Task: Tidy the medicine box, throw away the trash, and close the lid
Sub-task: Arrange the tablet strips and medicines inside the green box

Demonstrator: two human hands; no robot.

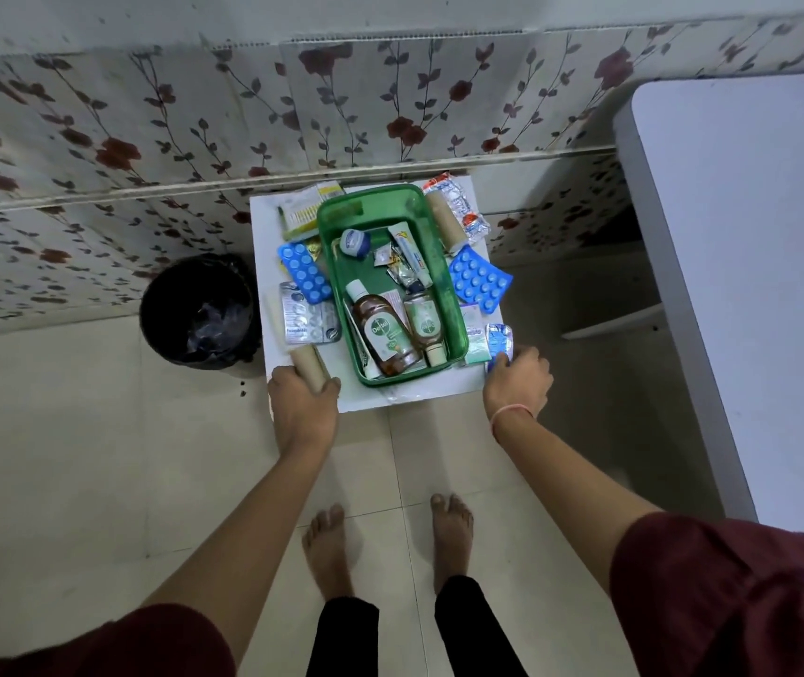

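An open green medicine box (pixel 458 329) stands on a small white table (pixel 263 207). Inside lie two brown bottles (pixel 386 334), a small jar (pixel 355 242), a tube and sachets. Blue pill strips lie on both sides of the box, one on the left (pixel 304 273) and one on the right (pixel 480 280). My left hand (pixel 303 403) is closed on a beige bandage roll (pixel 308 365) at the table's front left corner. My right hand (pixel 519 381) grips a blue-white packet (pixel 498 340) at the front right. No lid is clearly visible.
A black bin with a liner (pixel 199 312) stands on the floor just left of the table. A second beige roll (pixel 444 219) and a red-white packet (pixel 461 207) lie at the back right. A large white table (pixel 751 266) fills the right. My bare feet are below.
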